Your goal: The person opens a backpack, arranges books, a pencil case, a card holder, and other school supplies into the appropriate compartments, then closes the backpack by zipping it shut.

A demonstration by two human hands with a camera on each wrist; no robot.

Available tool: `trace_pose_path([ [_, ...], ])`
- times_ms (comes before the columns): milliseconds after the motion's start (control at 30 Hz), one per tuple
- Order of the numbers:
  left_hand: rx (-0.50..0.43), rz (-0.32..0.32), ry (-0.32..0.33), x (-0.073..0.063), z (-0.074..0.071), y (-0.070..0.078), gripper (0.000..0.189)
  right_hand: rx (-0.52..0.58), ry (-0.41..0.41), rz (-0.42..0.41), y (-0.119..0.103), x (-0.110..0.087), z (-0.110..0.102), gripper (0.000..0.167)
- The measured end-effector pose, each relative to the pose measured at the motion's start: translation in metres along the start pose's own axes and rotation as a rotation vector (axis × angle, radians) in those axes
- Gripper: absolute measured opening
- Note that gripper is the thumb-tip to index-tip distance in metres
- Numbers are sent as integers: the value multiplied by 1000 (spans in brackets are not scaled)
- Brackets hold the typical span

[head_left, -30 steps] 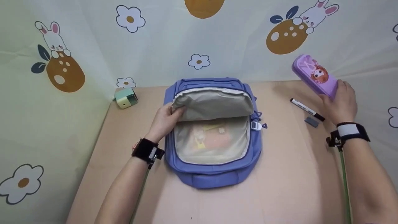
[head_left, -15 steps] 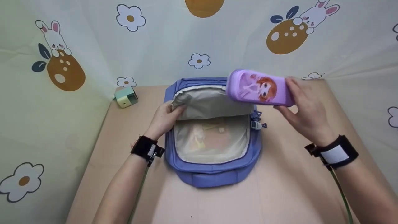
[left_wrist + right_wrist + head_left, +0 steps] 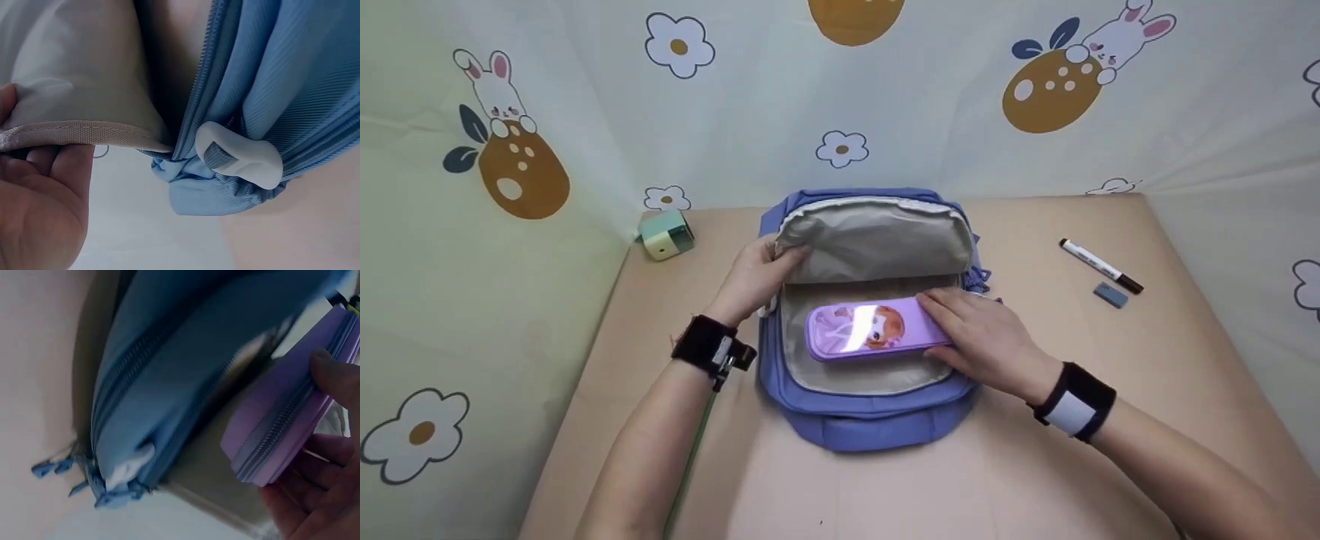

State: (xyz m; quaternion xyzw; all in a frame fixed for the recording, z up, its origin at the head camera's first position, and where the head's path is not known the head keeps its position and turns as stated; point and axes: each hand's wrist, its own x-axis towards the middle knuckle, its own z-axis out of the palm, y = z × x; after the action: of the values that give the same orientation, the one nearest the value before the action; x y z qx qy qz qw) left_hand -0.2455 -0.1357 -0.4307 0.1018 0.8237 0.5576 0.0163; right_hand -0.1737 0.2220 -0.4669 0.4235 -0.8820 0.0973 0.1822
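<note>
A blue backpack (image 3: 877,431) lies on the table with its main compartment unzipped. My left hand (image 3: 757,277) pinches the edge of the grey-lined flap (image 3: 877,244) and holds it raised; the left wrist view shows the flap's taped edge (image 3: 84,133) between thumb and fingers. My right hand (image 3: 990,337) grips the right end of a purple pencil case (image 3: 915,322) with a red-haired doll printed on its lid. The case is level over the open compartment, overlapping the grey lining in the head view. In the right wrist view the case's zipper side (image 3: 281,422) faces the camera.
A green and cream pencil sharpener (image 3: 666,236) stands at the back left of the table (image 3: 1035,465). At the right lie a black-capped marker (image 3: 1099,264) and a small grey-blue eraser (image 3: 1110,295). A patterned curtain (image 3: 750,112) borders the back and sides.
My right hand has carried the pencil case from the table's right side, leftward and down, to the open backpack. My left hand still holds the flap, nearly unmoved.
</note>
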Motion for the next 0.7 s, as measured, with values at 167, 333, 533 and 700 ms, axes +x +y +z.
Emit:
trace_pose_path([
  [167,13,5,14,2,0,5,37,-31,-83,50,-1,22,20,74],
  [333,19,4,11,2,-2,8,39,-82,-97,76,3,40,36,75],
  [533,6,0,11,1,-1,9,37,-99,-77,90,9,43,48,69],
  [700,11,-3,10,0,-2,8,35,-101,-38,70,9,42,50,64],
])
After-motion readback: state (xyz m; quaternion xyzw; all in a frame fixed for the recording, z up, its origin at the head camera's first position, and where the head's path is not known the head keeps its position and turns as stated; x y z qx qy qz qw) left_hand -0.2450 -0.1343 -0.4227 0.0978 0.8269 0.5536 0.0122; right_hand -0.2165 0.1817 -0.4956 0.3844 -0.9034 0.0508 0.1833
